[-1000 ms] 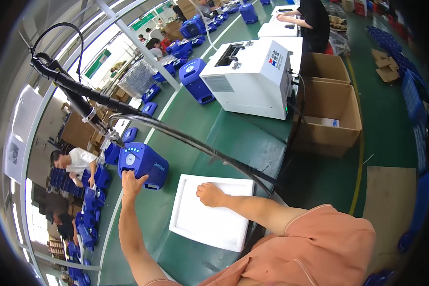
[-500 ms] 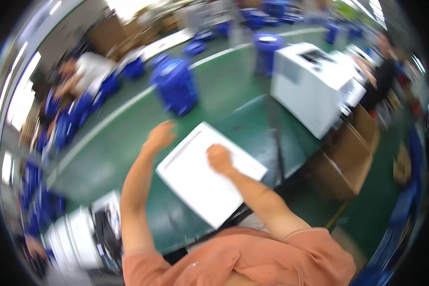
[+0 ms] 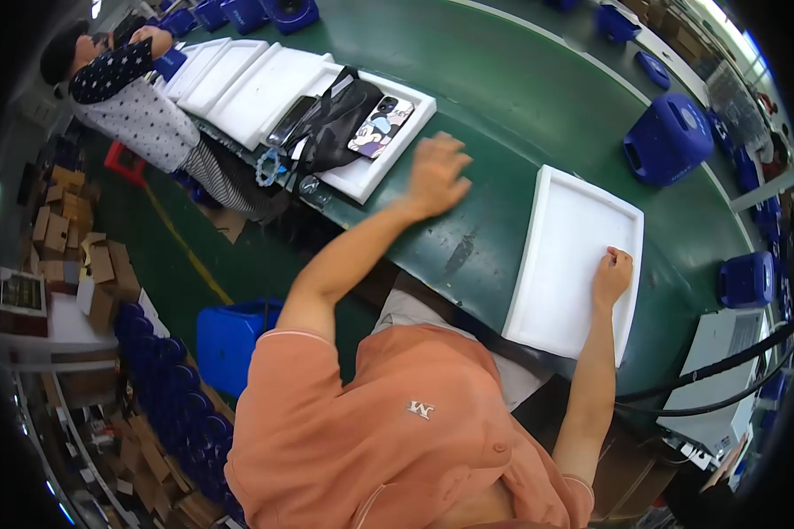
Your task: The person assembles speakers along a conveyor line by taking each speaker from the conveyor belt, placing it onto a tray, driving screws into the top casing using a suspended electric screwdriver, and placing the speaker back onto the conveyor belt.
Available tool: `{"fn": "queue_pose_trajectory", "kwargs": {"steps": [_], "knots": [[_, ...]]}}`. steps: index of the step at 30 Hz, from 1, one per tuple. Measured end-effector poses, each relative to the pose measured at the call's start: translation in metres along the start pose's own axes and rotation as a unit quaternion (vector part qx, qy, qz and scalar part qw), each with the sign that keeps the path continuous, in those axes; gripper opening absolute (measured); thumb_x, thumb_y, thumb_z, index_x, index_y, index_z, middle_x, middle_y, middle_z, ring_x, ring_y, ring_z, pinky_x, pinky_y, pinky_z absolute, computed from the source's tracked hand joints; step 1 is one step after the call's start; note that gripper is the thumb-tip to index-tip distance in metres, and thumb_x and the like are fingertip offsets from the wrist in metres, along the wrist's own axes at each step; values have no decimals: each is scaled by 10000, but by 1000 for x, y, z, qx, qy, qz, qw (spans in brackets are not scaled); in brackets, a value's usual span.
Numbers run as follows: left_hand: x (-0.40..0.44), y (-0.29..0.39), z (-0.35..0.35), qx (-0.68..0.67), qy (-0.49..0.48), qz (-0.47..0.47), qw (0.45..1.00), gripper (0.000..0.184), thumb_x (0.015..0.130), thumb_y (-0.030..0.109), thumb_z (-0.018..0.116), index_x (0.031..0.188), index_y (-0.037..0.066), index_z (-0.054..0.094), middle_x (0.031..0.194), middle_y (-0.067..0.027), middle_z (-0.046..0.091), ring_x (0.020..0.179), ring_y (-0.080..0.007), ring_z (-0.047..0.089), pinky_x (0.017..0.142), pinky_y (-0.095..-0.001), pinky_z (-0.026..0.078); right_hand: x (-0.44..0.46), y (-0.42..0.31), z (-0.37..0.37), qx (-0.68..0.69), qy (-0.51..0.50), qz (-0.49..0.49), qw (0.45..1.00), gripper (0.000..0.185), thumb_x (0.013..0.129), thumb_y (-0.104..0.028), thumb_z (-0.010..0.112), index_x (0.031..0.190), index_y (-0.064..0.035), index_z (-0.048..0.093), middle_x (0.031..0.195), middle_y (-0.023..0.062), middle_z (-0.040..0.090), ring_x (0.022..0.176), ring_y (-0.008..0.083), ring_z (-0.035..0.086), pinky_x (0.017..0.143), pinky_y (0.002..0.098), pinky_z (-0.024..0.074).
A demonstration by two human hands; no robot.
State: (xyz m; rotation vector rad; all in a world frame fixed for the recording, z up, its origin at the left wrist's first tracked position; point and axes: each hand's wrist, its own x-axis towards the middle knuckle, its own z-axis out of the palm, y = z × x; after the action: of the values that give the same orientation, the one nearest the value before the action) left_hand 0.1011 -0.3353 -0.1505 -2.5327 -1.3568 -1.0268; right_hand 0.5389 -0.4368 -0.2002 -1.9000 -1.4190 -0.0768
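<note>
In the head view my left hand [image 3: 439, 176] is open, fingers spread, over the green table. It is nearest to a white foam tray [image 3: 424, 109] that carries a black mesh bag [image 3: 333, 132] and a phone in a cartoon-print case [image 3: 380, 126]. My right hand [image 3: 612, 276] is closed, fingers curled, above another shallow white foam tray [image 3: 570, 238] with a raised rim. Whatever the right hand may hold is hidden inside its fingers.
More white trays [image 3: 265, 88] line the table beyond the bag, where a person in a star-print top [image 3: 150, 115] stands. Blue plastic containers [image 3: 669, 139] stand along the far side. Black cables [image 3: 715, 375] cross near a pale machine [image 3: 715, 379] at right.
My view has swung left, bringing the phone, bag and row of trays into sight. My left hand has moved leftward, away from the tray; my right hand stays closed over it.
</note>
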Motion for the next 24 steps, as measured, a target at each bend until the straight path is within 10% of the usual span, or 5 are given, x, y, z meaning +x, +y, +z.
{"fn": "queue_pose_trajectory", "kwargs": {"steps": [4, 8, 9, 12, 24], "knots": [[-7, -109, -47, 80, 113, -160, 977, 384, 838, 220, 698, 1176, 40, 688, 1189, -206, 677, 1135, -403, 623, 978, -488, 482, -7, 12, 19, -46, 71, -92, 992, 98, 915, -73, 610, 937, -37, 698, 923, 146, 671, 874, 318, 644, 796, 424, 519], [6, -131, -70, -165, -167, -418, 878, 387, 956, 285, 670, 1230, 14, 693, 1106, -225, 721, 1032, -410, 684, 903, -466, 533, -21, 19, 40, -120, 116, -70, 983, 101, 880, -116, 617, 794, -63, 614, 777, 144, 606, 748, 327, 595, 683, 458, 473], [-15, -190, -35, 11, -89, -189, 978, 458, 952, 341, 667, 1276, 16, 678, 1188, -261, 685, 1094, -424, 657, 956, -483, 517, -21, 28, 47, -87, 144, -83, 982, 51, 841, -119, 638, 826, -73, 653, 811, 145, 633, 797, 333, 618, 727, 474, 491], [19, -175, -30, 106, -199, -285, 932, 634, 927, 419, 661, 1417, 27, 564, 1289, -301, 591, 1166, -466, 600, 1019, -518, 476, -18, 0, 3, 1, 82, -3, 997, 66, 822, -114, 658, 874, -98, 695, 995, 106, 644, 1002, 309, 597, 925, 448, 454], [30, -196, -26, 117, -223, -247, 936, 737, 781, 428, 774, 1345, -12, 600, 1197, -323, 603, 1151, -466, 597, 1004, -497, 474, -11, 2, -7, 15, 101, -1, 995, 40, 843, -82, 642, 843, -93, 679, 974, 85, 631, 986, 293, 586, 903, 432, 465]]}}
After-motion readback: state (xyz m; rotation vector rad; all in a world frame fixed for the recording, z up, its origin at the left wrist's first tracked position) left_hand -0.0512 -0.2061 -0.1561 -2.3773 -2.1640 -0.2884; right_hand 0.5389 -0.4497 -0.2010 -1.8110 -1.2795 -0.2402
